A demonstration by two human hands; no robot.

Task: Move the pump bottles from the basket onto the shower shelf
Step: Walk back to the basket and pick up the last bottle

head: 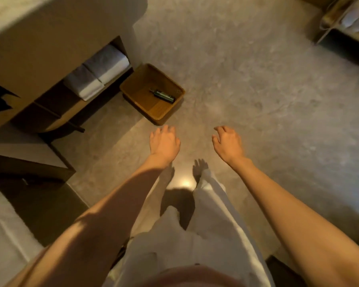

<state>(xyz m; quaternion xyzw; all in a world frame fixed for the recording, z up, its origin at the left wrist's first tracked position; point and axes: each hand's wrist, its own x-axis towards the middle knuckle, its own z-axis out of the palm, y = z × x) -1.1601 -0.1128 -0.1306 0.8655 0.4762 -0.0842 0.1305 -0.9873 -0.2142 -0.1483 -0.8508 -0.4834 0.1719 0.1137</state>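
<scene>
A brown woven basket point(133, 88) sits on the stone floor beside a vanity. One dark pump bottle point(163, 95) lies on its side inside it, pump end pointing left. My left hand point(164, 142) hovers just below the basket's near corner, fingers loosely curled, holding nothing. My right hand point(228, 141) hangs level with it further right, fingers apart and empty. No shower shelf is in view.
A wooden vanity point(50, 44) fills the upper left, with folded white towels point(100, 73) on its lower shelf. A white mat point(6, 235) lies at the lower left. A rack point(344, 19) stands at the top right. My white trousers point(195, 235) show below.
</scene>
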